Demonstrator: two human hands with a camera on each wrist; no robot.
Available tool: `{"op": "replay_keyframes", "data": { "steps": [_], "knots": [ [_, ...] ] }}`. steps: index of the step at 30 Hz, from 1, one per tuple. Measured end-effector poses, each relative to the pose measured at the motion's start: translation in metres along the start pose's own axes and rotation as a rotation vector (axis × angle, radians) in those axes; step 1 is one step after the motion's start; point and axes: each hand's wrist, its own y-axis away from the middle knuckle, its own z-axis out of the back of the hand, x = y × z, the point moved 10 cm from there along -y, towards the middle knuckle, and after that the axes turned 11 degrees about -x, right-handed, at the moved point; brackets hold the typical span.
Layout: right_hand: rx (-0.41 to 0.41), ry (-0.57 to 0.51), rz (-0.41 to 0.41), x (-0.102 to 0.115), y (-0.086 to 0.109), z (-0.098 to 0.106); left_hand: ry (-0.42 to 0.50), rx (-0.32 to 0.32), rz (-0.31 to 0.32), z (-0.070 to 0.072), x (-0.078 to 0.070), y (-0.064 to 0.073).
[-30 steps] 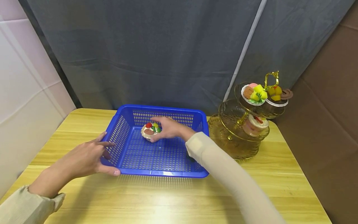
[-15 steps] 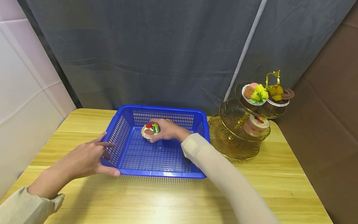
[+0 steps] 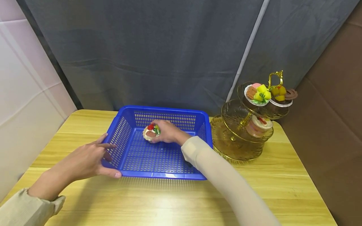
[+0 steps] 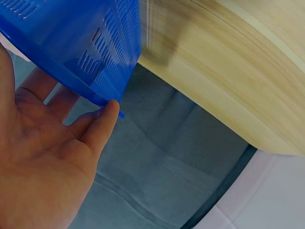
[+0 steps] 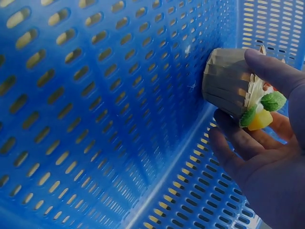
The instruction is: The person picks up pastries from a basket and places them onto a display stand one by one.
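Inside the blue plastic basket [image 3: 167, 175] sits a toy cupcake [image 3: 149, 134] with a red berry, a brown biscuit and yellow and green pieces on top. My right hand [image 3: 169, 131] reaches in from the right and grips its sides, thumb at the near side. In the right wrist view the cupcake's pleated paper cup [image 5: 226, 81] stands against the basket's perforated floor, between thumb and fingers. My left hand [image 3: 87, 160] holds the basket's front left corner, its fingers over the side rim and its thumb along the front. The left wrist view shows that hand [image 4: 52, 143] at the rim.
A gold-trimmed tiered stand [image 3: 237, 150] stands right of the basket. Its top tier bears two fruit-topped cupcakes [image 3: 258, 95], its middle tier a layered cake cup [image 3: 258, 126]. Something dark beside my right sleeve is mostly hidden. A grey curtain [image 3: 158, 56] hangs behind the wooden table [image 3: 158, 204].
My right hand has moved slightly left and its thumb and fingers have closed around the cupcake. The left hand and the basket look unmoved.
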Motion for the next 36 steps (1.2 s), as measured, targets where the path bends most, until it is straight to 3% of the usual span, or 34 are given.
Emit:
{"op": "replay_keyframes", "data": {
  "steps": [12, 24, 36],
  "knots": [
    [-0.033, -0.008, -0.004, 0.003, 0.002, 0.012, 0.008, 0.0, -0.006, 0.001, -0.001, 0.0],
    [-0.078, -0.076, 0.112, 0.036, 0.014, 0.056, -0.001, -0.003, -0.007, 0.002, -0.001, 0.0],
    [-0.146, -0.191, 0.121, 0.039, 0.04, 0.1, -0.007, 0.007, -0.004, 0.001, 0.0, -0.001]
  ]
}}
